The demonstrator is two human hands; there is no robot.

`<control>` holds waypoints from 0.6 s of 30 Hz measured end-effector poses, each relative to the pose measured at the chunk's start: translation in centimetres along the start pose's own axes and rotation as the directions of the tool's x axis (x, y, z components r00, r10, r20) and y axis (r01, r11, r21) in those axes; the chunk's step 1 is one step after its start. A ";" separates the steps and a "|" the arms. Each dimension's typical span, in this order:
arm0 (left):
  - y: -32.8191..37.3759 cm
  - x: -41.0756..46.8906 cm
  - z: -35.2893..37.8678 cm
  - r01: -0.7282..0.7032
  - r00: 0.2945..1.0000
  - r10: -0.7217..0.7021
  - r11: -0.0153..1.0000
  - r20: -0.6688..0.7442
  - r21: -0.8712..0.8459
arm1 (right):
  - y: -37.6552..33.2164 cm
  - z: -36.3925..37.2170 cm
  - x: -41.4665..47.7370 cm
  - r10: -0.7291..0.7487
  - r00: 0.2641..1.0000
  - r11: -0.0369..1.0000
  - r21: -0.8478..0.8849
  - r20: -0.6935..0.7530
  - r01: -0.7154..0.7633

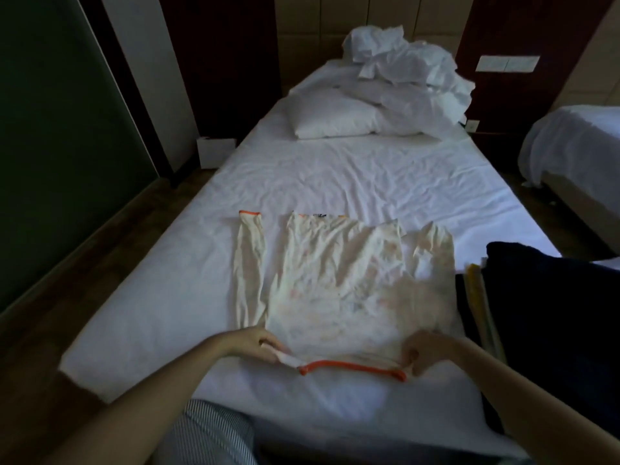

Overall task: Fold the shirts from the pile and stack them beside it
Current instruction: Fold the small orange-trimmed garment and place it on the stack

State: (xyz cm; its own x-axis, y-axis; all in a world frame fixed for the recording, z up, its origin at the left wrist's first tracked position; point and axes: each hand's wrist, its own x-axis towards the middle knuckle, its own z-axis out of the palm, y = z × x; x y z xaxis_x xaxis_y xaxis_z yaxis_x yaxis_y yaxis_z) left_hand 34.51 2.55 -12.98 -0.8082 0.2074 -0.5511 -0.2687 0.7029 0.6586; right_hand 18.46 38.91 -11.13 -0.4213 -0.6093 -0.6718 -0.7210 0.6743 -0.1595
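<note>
Shirt (342,283), cream with orange trim, lies spread flat on the bed (335,169), its orange neckline (352,365) nearest the person. The left hand (258,344) pinches the cloth at the neckline's left end and the right hand (426,354) pinches it at the right end, both hands' fingers curled. A dark pile of clothes (553,313) sits just right of the shirt.
</note>
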 end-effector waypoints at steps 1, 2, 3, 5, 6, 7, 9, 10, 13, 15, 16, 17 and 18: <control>0.3 -0.1 -0.5 0.012 1.000 -0.012 0.999 0.003 -0.035 | -1.3 -0.9 -0.1 0.010 1.000 0.999 -0.052 0.002 -0.010; 0.7 -0.1 -1.2 0.026 0.998 -0.032 0.992 -0.051 -0.121 | -2.7 -1.9 0.2 -0.003 1.000 0.998 -0.067 0.002 0.003; 0.7 0.0 -2.0 0.023 0.983 -0.066 0.970 -0.172 -0.242 | -4.0 -2.7 0.5 -0.028 0.999 0.999 -0.045 0.017 0.029; 0.1 0.6 -3.8 -0.025 0.866 -0.197 0.901 -0.460 -0.433 | -7.7 -3.9 1.4 -0.124 0.992 0.991 0.053 0.015 0.124; -0.5 0.9 -4.8 -0.028 0.790 -0.290 0.863 -0.540 -0.505 | -9.6 -3.9 2.1 -0.173 0.985 0.980 0.093 -0.026 0.174; -1.3 1.3 -5.6 -0.003 0.733 -0.389 0.819 -0.558 -0.574 | -12.1 -3.5 2.7 -0.204 0.974 0.969 0.120 -0.099 0.215; -2.5 1.8 -6.4 0.067 0.702 -0.539 0.701 -0.466 -0.710 | -16.5 -2.6 4.3 -0.203 0.943 0.952 0.172 -0.263 0.252; -3.1 2.3 -6.6 0.077 0.710 -0.576 0.635 -0.405 -0.769 | -18.4 -1.9 5.3 -0.191 0.931 0.949 0.184 -0.311 0.257; -3.1 3.5 -7.5 -0.028 0.725 -0.599 0.466 -0.339 -0.884 | -22.9 0.4 7.9 -0.201 0.908 0.955 0.131 -0.368 0.265; -3.2 4.8 -8.5 -0.057 0.745 -0.585 0.423 -0.321 -0.904 | -24.8 1.8 9.6 -0.194 0.888 0.976 0.004 -0.416 0.216; -3.2 5.3 -9.0 -0.046 0.749 -0.580 0.437 -0.320 -0.898 | -25.4 1.9 10.2 -0.146 0.879 0.987 -0.003 -0.455 0.162; -3.3 5.7 -9.5 -0.023 0.748 -0.584 0.451 -0.314 -0.892 | -25.9 1.9 10.7 -0.113 0.875 0.992 -0.009 -0.471 0.123; -3.4 6.0 -9.9 -0.019 0.748 -0.586 0.449 -0.311 -0.893 | -26.0 1.7 11.3 -0.097 0.866 0.992 0.026 -0.491 0.126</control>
State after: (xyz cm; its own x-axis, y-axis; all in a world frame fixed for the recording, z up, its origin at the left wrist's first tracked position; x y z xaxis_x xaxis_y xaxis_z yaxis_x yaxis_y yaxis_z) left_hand 25.33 -5.37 -13.47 -0.6098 -0.4683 -0.6394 -0.5732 -0.2965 0.7639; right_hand 33.38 15.15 -15.79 -0.5647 -0.7979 -0.2107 -0.7539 0.6026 -0.2617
